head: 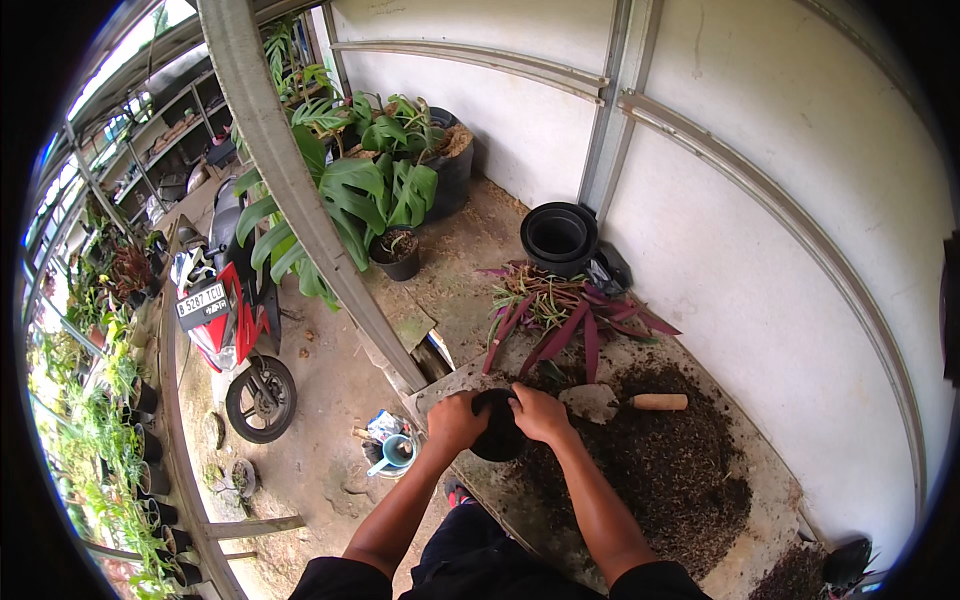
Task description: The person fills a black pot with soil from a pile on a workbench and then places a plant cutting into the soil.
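Observation:
My left hand (456, 421) grips the left rim of a black plastic plant pot (500, 436), thumb over the edge. On the opposite side of the rim, my right hand (541, 412) holds the same pot. The pot's inside looks dark; what it contains cannot be made out. Just right of my right hand lies a trowel with a wooden handle (660, 402), its blade soiled. Dark loose potting soil (675, 472) spreads over the concrete slab. Beyond the pot lies a heap of uprooted plants with long purple leaves (564, 330).
Nested black pots (559, 236) stand by the white wall panel (735, 247). A metal post (300, 172) slants down to the slab's left corner. Left and lower are a bucket with a blue dipper (394, 451) and a red motorcycle (232, 315). Potted monstera plants (352, 187) stand farther back.

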`<act>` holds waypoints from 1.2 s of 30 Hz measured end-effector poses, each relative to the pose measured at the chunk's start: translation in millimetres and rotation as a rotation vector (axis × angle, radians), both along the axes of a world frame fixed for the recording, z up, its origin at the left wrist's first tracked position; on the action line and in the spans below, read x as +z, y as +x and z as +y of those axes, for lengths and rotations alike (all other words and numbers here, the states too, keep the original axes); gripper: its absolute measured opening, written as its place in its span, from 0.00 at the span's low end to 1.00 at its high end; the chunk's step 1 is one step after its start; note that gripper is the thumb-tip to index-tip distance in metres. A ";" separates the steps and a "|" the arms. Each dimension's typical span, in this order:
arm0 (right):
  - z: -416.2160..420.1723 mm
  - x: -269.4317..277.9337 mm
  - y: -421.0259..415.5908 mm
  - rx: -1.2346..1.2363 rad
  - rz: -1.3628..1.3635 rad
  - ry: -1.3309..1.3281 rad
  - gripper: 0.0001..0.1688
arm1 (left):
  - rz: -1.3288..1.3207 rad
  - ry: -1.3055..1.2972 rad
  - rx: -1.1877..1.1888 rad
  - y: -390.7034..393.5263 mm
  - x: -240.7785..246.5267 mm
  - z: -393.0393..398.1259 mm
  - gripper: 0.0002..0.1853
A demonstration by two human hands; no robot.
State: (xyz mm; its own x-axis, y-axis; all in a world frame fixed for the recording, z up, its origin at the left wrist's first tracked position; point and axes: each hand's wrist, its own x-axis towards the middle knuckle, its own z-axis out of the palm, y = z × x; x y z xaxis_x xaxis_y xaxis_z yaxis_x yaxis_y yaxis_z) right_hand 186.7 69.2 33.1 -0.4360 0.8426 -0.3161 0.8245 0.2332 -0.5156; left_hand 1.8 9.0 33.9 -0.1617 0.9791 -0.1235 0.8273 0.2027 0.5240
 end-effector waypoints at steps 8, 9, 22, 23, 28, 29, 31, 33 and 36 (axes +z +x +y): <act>-1.2 -4.8 -0.3 -0.007 0.002 0.046 0.21 | -0.118 0.170 -0.088 0.5 2.6 -0.6 0.27; -2.2 -4.7 -1.0 -0.014 0.002 0.053 0.20 | -0.123 0.178 -0.106 -0.8 0.6 -0.4 0.28; -6.3 -1.1 -3.4 -0.086 0.011 0.089 0.29 | -0.015 -0.034 -0.198 -6.6 -0.1 6.6 0.32; -6.2 -3.0 -3.7 -0.089 0.007 0.093 0.31 | 0.001 -0.027 -0.188 -6.1 -2.5 7.2 0.32; -5.1 -8.5 -3.5 -0.096 0.037 0.106 0.36 | 0.053 -0.019 -0.178 -5.0 -0.1 7.4 0.30; -5.9 -7.4 -2.2 -0.088 0.038 0.079 0.36 | 0.059 -0.035 -0.182 -5.6 -2.4 7.7 0.30; -6.9 10.6 -1.6 -0.066 0.040 0.032 0.36 | 0.071 -0.059 -0.185 -8.0 -6.8 9.4 0.30; -6.8 4.2 0.3 -0.054 0.056 0.064 0.35 | 0.079 -0.046 -0.180 -7.3 -7.5 8.0 0.30; -3.6 0.2 1.3 -0.045 0.036 0.043 0.35 | 0.074 -0.040 -0.190 -6.2 -5.4 8.8 0.29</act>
State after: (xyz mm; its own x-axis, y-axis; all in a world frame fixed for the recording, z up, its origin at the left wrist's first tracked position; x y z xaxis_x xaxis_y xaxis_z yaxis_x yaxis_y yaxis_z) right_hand 188.0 65.6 33.2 -0.4076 0.8741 -0.2642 0.8158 0.2186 -0.5354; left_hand -4.5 17.7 28.6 0.0150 0.9874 -0.1578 0.8887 0.0592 0.4547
